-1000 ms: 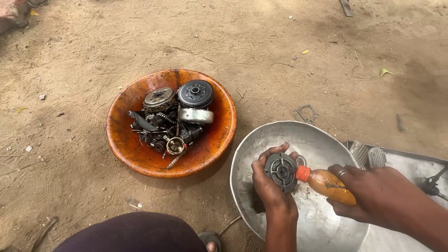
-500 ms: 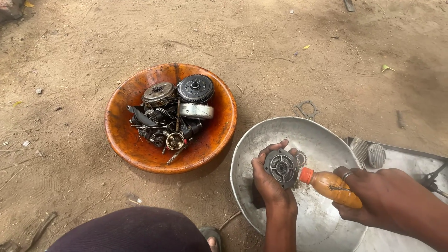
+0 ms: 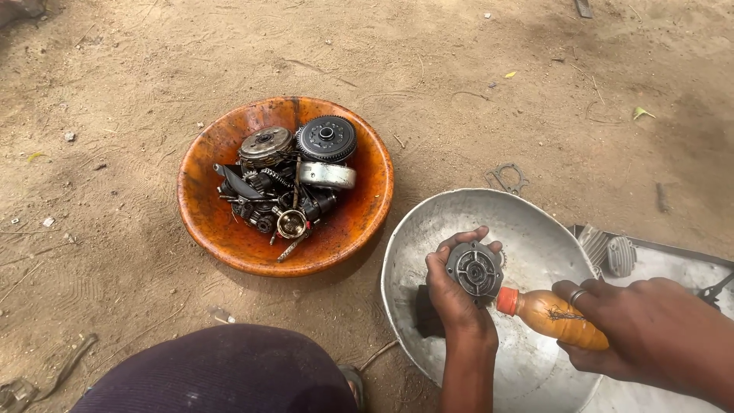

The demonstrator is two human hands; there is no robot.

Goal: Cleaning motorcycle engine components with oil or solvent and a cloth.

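Both hands work over the metal basin (image 3: 527, 222) at 5 o'clock: the left hand (image 3: 453, 294) grips a round metal engine part (image 3: 475, 268), while the right hand (image 3: 638, 325) is wrapped around a small orange bottle (image 3: 552, 315) (lying tilted, cap touching the part). At 10 o'clock, an orange bowl (image 3: 222, 229) on the dirt ground (image 3: 115, 92) holds greasy gears (image 3: 326, 138).

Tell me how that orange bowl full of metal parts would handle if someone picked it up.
The orange bowl is probably heavy for its size: gears and other metal parts fill its middle. Its inside looks wet or oily, so the rim may be slippery. If tilted, the loose parts would likely slide to one side.
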